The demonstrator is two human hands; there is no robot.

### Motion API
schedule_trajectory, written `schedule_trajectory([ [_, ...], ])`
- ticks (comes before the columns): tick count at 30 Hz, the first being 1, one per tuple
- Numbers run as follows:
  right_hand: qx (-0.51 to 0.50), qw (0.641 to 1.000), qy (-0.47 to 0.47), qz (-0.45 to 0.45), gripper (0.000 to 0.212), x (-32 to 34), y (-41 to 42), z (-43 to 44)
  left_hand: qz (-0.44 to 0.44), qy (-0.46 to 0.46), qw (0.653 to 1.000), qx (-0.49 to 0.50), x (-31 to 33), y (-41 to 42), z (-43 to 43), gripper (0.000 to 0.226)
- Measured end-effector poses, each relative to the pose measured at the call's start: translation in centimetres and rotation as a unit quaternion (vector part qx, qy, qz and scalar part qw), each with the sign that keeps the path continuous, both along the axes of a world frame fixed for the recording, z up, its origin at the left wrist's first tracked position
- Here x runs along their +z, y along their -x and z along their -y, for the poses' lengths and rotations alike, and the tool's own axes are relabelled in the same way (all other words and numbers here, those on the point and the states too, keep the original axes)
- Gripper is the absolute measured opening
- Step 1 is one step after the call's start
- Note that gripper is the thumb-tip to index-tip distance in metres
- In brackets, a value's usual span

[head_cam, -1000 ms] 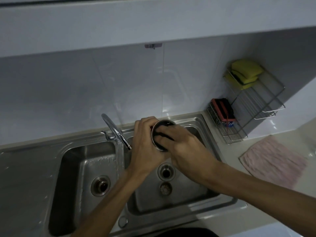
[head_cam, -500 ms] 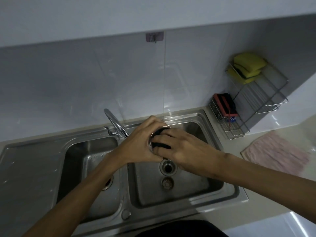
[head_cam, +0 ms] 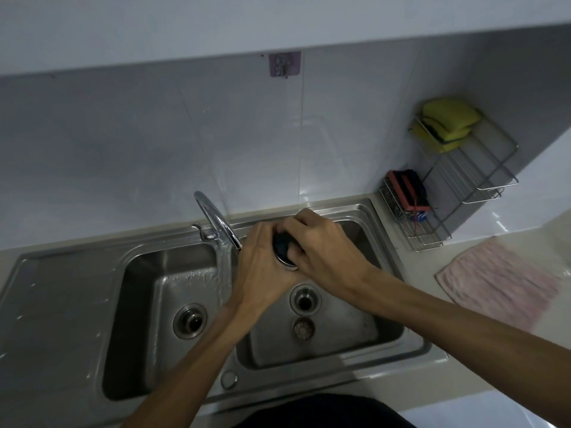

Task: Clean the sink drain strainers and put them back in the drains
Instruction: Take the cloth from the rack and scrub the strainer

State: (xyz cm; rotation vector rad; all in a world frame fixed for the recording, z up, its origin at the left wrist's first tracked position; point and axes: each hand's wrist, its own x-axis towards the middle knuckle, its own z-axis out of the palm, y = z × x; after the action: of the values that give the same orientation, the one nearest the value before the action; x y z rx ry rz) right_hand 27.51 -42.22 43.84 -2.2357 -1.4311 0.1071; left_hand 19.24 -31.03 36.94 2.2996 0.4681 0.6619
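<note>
Over the right basin, my left hand [head_cam: 262, 267] grips a round metal drain strainer [head_cam: 287, 263] by its rim. My right hand [head_cam: 327, 251] presses a dark scrubbing pad [head_cam: 282, 242] into the strainer's bowl; most of the pad is hidden by my fingers. Below them the right drain [head_cam: 305, 301] is open, and a second small strainer [head_cam: 304, 328] lies on the basin floor just in front of it. The left drain [head_cam: 190, 321] sits open in the left basin.
The faucet [head_cam: 216, 219] runs a stream of water into the left basin beside my left wrist. A wire rack [head_cam: 448, 193] at the back right holds yellow sponges [head_cam: 445, 123] and a red-black scrubber [head_cam: 408, 193]. A pink cloth [head_cam: 506, 276] lies on the right counter.
Both hands with the strainer have stayed above the right drain. The right hand has turned over the strainer, hiding more of the pad. The left basin's drain has come back into sight.
</note>
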Motion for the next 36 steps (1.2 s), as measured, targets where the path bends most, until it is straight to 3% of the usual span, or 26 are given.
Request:
schedule_trajectory([
  [6,-0.008,0.995,-0.099,-0.019,0.034,-0.3,1.4,2.0,-0.068,-0.036,0.997,-0.001,-1.8,2.8,-0.9,0.059],
  [11,-0.026,0.987,-0.146,-0.058,0.034,-0.1,3.8,2.7,-0.084,-0.005,0.996,-0.026,-1.7,6.4,-0.8,0.065],
  [16,0.022,0.999,-0.026,-0.034,0.042,-0.5,8.0,2.5,-0.026,0.01,0.999,-0.034,-0.2,8.6,-0.4,0.051],
  [21,0.009,0.999,0.041,-0.005,0.079,-0.7,11.1,2.1,0.002,-0.017,0.997,-0.07,0.5,10.9,-1.6,0.061],
  [24,0.009,0.998,0.05,0.03,0.065,-0.5,11.8,1.5,-0.001,-0.008,0.998,-0.061,0.3,12.0,-2.1,0.069],
  [29,0.003,1.0,0.014,0.001,0.031,-0.4,13.1,0.5,-0.014,0.007,0.998,-0.062,-1.0,13.8,-2.4,0.069],
  [33,-0.033,0.999,-0.022,-0.035,0.029,0.0,13.4,0.7,-0.017,0.042,0.997,-0.067,-1.8,14.9,-2.5,0.076],
  [36,-0.049,0.995,-0.058,-0.07,0.041,-0.2,13.5,1.3,-0.026,0.047,0.995,-0.09,-2.7,15.4,-2.4,0.082],
])
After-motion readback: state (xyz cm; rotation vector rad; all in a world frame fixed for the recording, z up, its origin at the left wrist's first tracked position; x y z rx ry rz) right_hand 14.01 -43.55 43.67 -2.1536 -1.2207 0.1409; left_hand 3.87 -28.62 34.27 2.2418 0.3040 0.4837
